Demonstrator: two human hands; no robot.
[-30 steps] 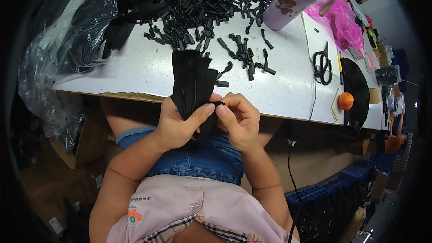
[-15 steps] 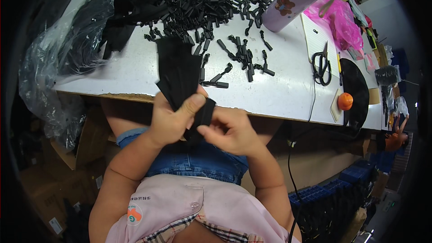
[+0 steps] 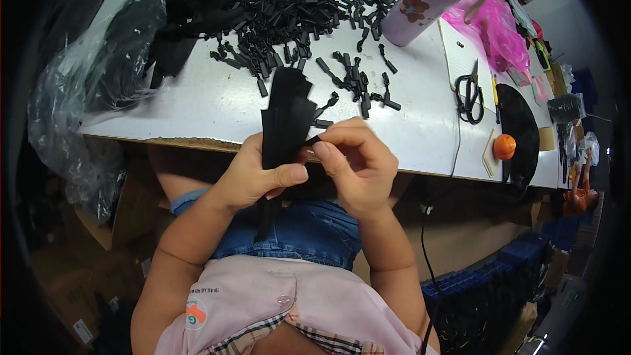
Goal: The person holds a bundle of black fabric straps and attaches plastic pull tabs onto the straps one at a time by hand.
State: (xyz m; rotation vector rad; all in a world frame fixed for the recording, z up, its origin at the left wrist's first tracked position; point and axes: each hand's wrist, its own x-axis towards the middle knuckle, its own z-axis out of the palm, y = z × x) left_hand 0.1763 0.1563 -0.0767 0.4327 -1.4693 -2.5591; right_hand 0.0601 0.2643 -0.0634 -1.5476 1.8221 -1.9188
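My left hand (image 3: 246, 174) is closed round a bundle of flat black fabric strips (image 3: 286, 118). Their uneven ends fan upward over the table's front edge, and a tail hangs toward my lap. Close beside it, my right hand (image 3: 361, 167) pinches the end of a black strip (image 3: 313, 140) at the bundle's right side, thumb against forefinger. Whether that end belongs to the bundle is hidden by the fingers. Beyond my hands lies a large heap of black zipper pulls (image 3: 289, 16). A smaller cluster of zipper pulls (image 3: 358, 85) is spread nearer, to the right.
A lilac bottle (image 3: 420, 10) stands at the back right. Black scissors (image 3: 469, 98) lie by a lined notebook (image 3: 463, 56), with an orange fruit (image 3: 504, 147) near the edge. Clear plastic bags (image 3: 98, 85) drape over the table's left side. A person (image 3: 580, 200) is far right.
The bundle has shifted right and turned more upright in my left hand. My right hand has risen to the bundle's right side and now pinches a strip end.
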